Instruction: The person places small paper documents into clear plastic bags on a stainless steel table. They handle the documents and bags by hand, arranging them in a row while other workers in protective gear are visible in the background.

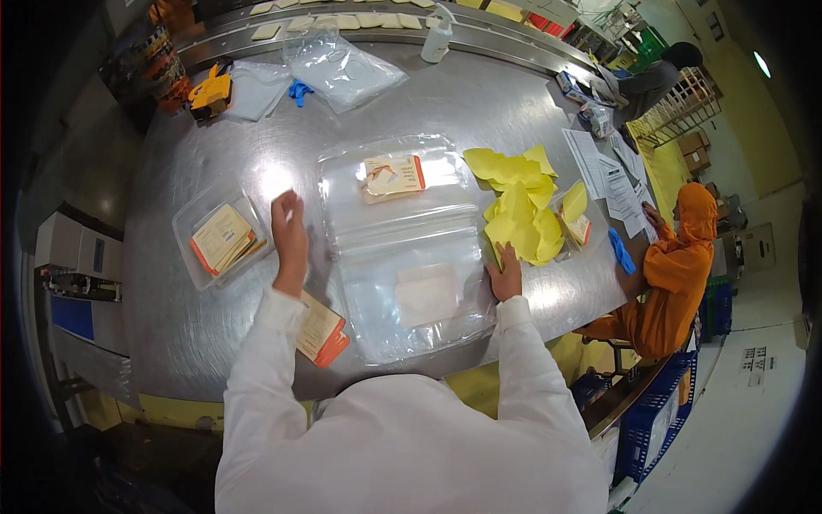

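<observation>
My left hand (289, 236) is raised between a clear plastic tub (186, 224) and the clear plastic bags, its fingers curled in and nothing showing in them. Inside that tub lie several cream-and-orange printed cards (224, 238). Under my left forearm more such cards (321, 331) lie on the table. In front of me a stack of clear plastic bags (360, 283) is spread out, with a printed card (394, 176) on its far part and a pale rectangle (426, 294) showing on the near part. Fingers stretched, my right hand (507, 274) rests at the near edge of a pile of yellow sheets (521, 206).
Right of the sheets stand a second clear tub (580, 218) and a blue glove (622, 251). A person in orange (685, 270) sits by printed papers (612, 180). Farther back are a pump bottle (437, 41), folded plastic bags (342, 73) and a yellow tape dispenser (211, 92).
</observation>
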`<state>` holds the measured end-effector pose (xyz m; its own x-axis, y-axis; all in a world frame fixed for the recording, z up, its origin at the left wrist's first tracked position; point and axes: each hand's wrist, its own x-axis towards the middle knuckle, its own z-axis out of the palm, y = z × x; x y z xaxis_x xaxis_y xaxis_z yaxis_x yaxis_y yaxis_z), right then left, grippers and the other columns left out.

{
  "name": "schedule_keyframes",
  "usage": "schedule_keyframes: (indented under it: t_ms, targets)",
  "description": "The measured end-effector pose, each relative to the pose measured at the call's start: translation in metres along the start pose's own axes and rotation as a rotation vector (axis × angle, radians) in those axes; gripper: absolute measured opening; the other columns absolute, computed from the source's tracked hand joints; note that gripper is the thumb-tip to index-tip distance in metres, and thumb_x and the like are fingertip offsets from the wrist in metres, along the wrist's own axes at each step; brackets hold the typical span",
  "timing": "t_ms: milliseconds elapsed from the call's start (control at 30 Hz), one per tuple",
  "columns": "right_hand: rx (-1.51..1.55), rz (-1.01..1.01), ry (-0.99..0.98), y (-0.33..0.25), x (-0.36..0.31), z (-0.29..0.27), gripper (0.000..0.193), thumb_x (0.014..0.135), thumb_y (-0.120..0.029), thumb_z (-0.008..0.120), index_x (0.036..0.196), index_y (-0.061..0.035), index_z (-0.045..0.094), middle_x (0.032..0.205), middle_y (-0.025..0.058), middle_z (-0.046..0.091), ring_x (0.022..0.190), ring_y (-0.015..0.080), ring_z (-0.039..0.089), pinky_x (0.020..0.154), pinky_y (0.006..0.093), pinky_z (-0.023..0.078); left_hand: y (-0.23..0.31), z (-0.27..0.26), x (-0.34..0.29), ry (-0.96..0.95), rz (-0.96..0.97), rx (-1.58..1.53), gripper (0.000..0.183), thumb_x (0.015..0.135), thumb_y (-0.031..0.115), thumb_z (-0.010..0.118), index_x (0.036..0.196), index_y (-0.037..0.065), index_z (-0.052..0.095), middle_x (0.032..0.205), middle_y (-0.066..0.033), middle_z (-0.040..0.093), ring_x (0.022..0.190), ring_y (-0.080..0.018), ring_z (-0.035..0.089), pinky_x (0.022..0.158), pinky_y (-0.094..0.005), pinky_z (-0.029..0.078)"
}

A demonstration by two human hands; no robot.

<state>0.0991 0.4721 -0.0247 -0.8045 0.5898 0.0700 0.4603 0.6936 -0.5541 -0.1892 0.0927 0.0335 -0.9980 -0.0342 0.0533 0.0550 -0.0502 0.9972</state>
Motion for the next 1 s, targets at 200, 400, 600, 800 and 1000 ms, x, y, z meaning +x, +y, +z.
schedule_keyframes:
  t_ms: [200, 400, 600, 800, 1000]
  targets:
    - [-0.025, 0.063, 0.158, -0.049, -0.042, 0.009, 0.056, 0.082, -0.011, 0.072, 0.136, -0.0059, 0.056, 0.150, 0.0245, 0.041, 0.139, 0.0408, 0.038, 0.115, 0.0445, 0.030, 0.002, -0.110, -0.142, -0.112, 0.201, 0.795, 0.060, 0.078, 0.015, 0.078, 0.131, 0.004, 0.053, 0.135, -0.0164, 0.052, 0.129, -0.0351, 0.046, 0.107, -0.0453, 0.036]
    - [0.212, -0.144, 0.221, -0.138, -0.062, 0.024, 0.041, 0.088, -0.009, 0.066, 0.128, -0.0040, 0.061, 0.140, 0.0232, 0.051, 0.130, 0.0385, 0.048, 0.109, 0.0455, 0.036, 0.004, -0.131, -0.191, -0.129, 0.207, 0.861, 0.083, 0.067, 0.015, 0.084, 0.141, 0.008, 0.047, 0.138, -0.0163, 0.049, 0.131, -0.0368, 0.043, 0.108, -0.0468, 0.034]
    - [0.446, -0.385, -0.125, -0.219, -0.116, 0.081, 0.032, 0.086, -0.010, 0.069, 0.118, -0.0079, 0.066, 0.131, 0.0156, 0.059, 0.123, 0.0354, 0.053, 0.106, 0.0441, 0.039, 0.015, -0.128, -0.192, -0.019, 0.310, 0.833, 0.069, 0.072, 0.002, 0.078, 0.136, 0.007, 0.052, 0.123, -0.0143, 0.053, 0.116, -0.0313, 0.052, 0.099, -0.0420, 0.042]
    - [0.636, -0.249, -0.546, -0.245, -0.133, 0.073, 0.027, 0.088, -0.009, 0.068, 0.114, -0.0069, 0.066, 0.117, 0.0119, 0.066, 0.101, 0.0261, 0.065, 0.088, 0.0373, 0.051, 0.028, -0.117, -0.182, 0.171, -0.111, -0.007, 0.046, 0.082, -0.008, 0.070, 0.125, 0.000, 0.057, 0.109, -0.0105, 0.062, 0.095, -0.0161, 0.063, 0.086, -0.0284, 0.050]
    - [0.946, 0.150, -0.651, -0.256, -0.124, 0.063, 0.016, 0.092, -0.012, 0.066, 0.103, -0.0002, 0.066, 0.095, 0.0072, 0.069, 0.076, 0.0131, 0.063, 0.073, 0.0289, 0.052, 0.049, -0.109, -0.177, 0.132, -0.120, -0.189, 0.038, 0.083, -0.006, 0.072, 0.118, -0.003, 0.056, 0.107, -0.0111, 0.065, 0.096, -0.0150, 0.063, 0.088, -0.0276, 0.050]
